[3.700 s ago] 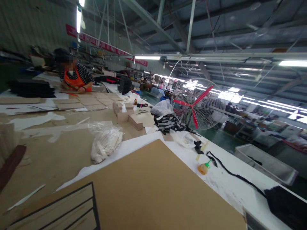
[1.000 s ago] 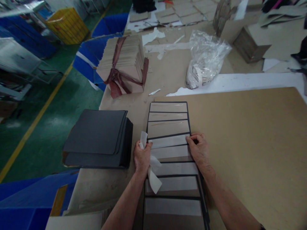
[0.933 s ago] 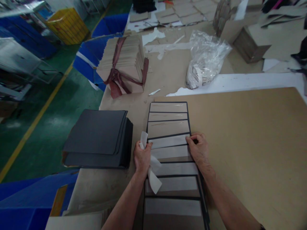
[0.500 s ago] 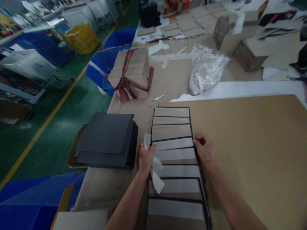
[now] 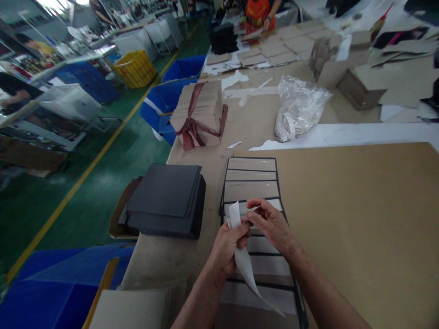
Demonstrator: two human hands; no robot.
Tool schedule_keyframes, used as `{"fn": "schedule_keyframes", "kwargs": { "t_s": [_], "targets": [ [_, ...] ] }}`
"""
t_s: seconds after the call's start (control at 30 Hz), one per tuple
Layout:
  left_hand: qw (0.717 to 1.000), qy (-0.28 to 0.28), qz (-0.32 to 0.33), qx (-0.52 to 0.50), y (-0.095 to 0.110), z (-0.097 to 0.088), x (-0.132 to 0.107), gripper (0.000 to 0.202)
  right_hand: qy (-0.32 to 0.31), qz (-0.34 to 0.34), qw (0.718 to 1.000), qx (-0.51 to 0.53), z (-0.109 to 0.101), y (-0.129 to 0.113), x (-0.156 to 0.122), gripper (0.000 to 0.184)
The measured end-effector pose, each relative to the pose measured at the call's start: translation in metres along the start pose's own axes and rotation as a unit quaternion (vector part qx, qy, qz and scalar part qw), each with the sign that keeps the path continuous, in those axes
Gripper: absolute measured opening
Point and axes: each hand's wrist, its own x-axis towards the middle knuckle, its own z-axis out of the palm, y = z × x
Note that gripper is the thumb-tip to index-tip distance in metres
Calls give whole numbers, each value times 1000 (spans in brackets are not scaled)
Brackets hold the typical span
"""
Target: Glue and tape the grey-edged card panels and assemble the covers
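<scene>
My left hand (image 5: 230, 244) is closed around a few white paper-like strips (image 5: 244, 265). Their upper ends stick out above the thumb, and the lower ends hang and curl towards me. Close beside it, my right hand (image 5: 270, 224) has its thumb and forefinger bent towards the strips with a small gap between the tips. Its other fingertips are partly hidden. Below both hands lies an overlapping row of dark-edged panels (image 5: 252, 187), with beige faces at the far end and whitish bands across the nearer ones.
Left of the row stands a stack of black boards (image 5: 161, 189). Behind it sits a ribbon-tied bundle of beige boards (image 5: 200, 114). A clear plastic bag (image 5: 302, 107) and a brown board (image 5: 360, 219) lie to the right. Blue bins (image 5: 61, 288) flank the table. Another person (image 5: 259, 16) works at the far end.
My right hand has left the right edge of the panel row and come over to my left hand. The left hand has moved right, over the panels, with the strips. The view has shifted slightly.
</scene>
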Motion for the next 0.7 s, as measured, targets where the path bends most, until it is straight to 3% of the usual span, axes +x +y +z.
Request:
{"fn": "schedule_keyframes", "kwargs": {
  "t_s": [0.1,0.23,0.3,0.37,0.53,0.63,0.7],
  "targets": [
    [999,-26,-42,6,-6,5,0,28,-42,27,998,33,-2,-5,5,42],
    [993,-44,-79,73,-10,-1,3,27,-118,12,993,-19,-16,-12,10,21],
    [990,-38,-72,113,-8,-8,6,28,-77,-15,997,-8,-24,-12,13,24],
    [988,-16,-72,134,-2,-14,8,35,5,-39,999,23,-32,-9,18,26],
    [986,16,-79,145,15,-26,15,44,166,-69,981,67,-48,-5,26,24],
    [981,26,-64,182,15,-32,21,41,207,-54,972,94,-50,-11,24,25],
    [980,62,-34,186,13,-35,24,42,189,-36,976,105,-48,-19,19,26]
  ]
}}
